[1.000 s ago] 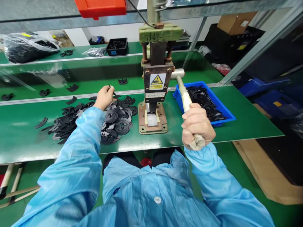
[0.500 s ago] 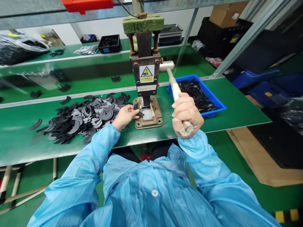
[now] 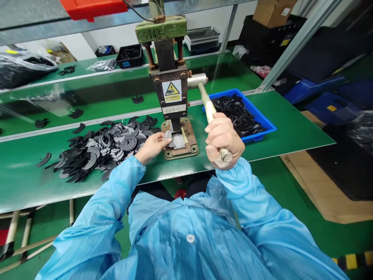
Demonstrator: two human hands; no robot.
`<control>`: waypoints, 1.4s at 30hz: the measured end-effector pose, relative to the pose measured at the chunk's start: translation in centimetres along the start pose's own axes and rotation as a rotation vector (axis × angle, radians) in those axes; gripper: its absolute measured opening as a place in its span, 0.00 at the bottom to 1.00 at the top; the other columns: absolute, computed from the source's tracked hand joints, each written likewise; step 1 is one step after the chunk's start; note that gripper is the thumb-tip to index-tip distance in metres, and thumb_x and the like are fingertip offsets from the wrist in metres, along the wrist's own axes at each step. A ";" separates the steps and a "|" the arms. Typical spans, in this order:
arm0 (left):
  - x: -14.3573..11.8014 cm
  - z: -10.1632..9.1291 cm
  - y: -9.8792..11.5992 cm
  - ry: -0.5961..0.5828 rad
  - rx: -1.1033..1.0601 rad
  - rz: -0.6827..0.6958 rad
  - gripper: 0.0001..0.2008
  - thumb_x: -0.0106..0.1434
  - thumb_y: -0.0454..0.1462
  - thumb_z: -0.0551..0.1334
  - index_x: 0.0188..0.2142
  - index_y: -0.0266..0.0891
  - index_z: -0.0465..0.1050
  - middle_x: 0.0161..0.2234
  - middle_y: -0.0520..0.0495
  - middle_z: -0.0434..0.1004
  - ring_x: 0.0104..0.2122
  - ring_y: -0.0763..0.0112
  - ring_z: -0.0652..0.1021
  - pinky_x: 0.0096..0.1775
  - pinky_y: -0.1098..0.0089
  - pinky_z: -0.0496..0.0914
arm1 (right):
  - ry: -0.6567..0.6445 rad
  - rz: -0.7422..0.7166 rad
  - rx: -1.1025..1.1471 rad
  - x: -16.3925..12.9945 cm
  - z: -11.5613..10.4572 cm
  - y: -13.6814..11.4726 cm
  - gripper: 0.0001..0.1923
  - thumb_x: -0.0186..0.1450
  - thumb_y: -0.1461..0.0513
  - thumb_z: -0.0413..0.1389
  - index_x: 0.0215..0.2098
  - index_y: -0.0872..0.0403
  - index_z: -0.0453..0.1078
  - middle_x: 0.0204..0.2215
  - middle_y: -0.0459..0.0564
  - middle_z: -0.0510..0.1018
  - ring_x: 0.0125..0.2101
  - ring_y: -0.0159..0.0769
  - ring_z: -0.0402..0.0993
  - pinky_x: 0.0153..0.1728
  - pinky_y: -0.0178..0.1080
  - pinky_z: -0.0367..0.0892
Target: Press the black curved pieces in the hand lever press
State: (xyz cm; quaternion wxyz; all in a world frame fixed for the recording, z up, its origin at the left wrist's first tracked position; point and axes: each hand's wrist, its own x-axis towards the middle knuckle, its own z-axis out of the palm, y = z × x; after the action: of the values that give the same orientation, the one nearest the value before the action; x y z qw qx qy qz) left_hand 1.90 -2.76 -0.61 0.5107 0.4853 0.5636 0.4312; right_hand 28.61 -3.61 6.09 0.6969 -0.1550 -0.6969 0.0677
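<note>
**A:** Checking surroundings first. What's around the press?

**B:** Rusty brown hand press with a green top block (image 3: 170, 74) stands mid-table on the green work table (image 3: 291, 128), its base plate (image 3: 180, 146) near the front edge. Heap of black crescent-shaped flat pieces (image 3: 101, 149) spreads left of the base, running toward the table's left edge. Blue plastic tray (image 3: 266, 123) holding more black pieces sits right of the press, toward the table's right edge.

**A:** Behind it?

**B:** Green conveyor strip (image 3: 101, 93) along the table's back edge, with a few stray black pieces on it. Beyond that, a black bin (image 3: 129, 56) and a clear bag of black parts (image 3: 20, 68). Red bin (image 3: 93, 7) overhead.

**A:** Anything in the way?

**B:** Press column and the yellow warning label (image 3: 171, 90) hide the ram tip. Left fingers cover part of the die area.

**A:** Hands?

**B:** Left hand (image 3: 153, 146) reaches in from the left, sleeve low over the table, fingers pinching one grey-black crescent piece (image 3: 169, 136) flat on the base plate, right under the ram. Right hand (image 3: 223, 140) is a closed fist wrapped round the cream taped press lever (image 3: 208, 107), near its lower end, wrist raised off the table's front edge. Lever slopes down from the press head toward the person.
</note>
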 end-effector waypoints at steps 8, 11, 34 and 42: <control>2.1 -0.4 2.1 0.005 0.115 -0.075 0.21 0.71 0.52 0.70 0.35 0.42 0.64 0.18 0.56 0.73 0.13 0.76 0.70 0.18 0.76 0.61 | 0.009 -0.050 0.055 0.5 0.1 -0.4 0.12 0.66 0.52 0.62 0.28 0.46 0.67 0.26 0.41 0.76 0.38 0.38 0.81 0.61 0.61 0.75; 2.5 0.2 2.5 -0.088 0.098 -0.143 0.18 0.74 0.48 0.69 0.39 0.43 0.62 0.19 0.57 0.74 0.16 0.74 0.76 0.22 0.75 0.70 | -0.012 -0.086 0.052 0.7 0.0 -0.5 0.12 0.66 0.54 0.63 0.29 0.47 0.67 0.27 0.40 0.76 0.38 0.36 0.81 0.60 0.60 0.76; 5.0 1.7 3.8 -0.161 0.234 -0.326 0.14 0.70 0.40 0.72 0.46 0.42 0.69 0.22 0.58 0.72 0.16 0.76 0.74 0.22 0.75 0.68 | 0.031 -0.132 -0.007 0.4 0.2 -0.1 0.16 0.71 0.52 0.59 0.29 0.48 0.64 0.27 0.38 0.74 0.39 0.30 0.81 0.61 0.55 0.78; -1.6 -1.4 3.9 -0.101 0.355 0.173 0.17 0.73 0.51 0.65 0.49 0.40 0.75 0.35 0.47 0.82 0.31 0.69 0.81 0.33 0.70 0.73 | -0.013 -0.121 0.058 0.6 -0.2 0.3 0.13 0.68 0.54 0.63 0.29 0.48 0.68 0.26 0.39 0.76 0.39 0.35 0.81 0.60 0.58 0.76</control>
State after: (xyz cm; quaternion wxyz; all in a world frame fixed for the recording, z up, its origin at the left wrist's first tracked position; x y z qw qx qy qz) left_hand 0.90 -3.71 3.59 0.4060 0.6354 0.5605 0.3423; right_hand 28.90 -3.19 6.54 0.6995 -0.0918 -0.7072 0.0467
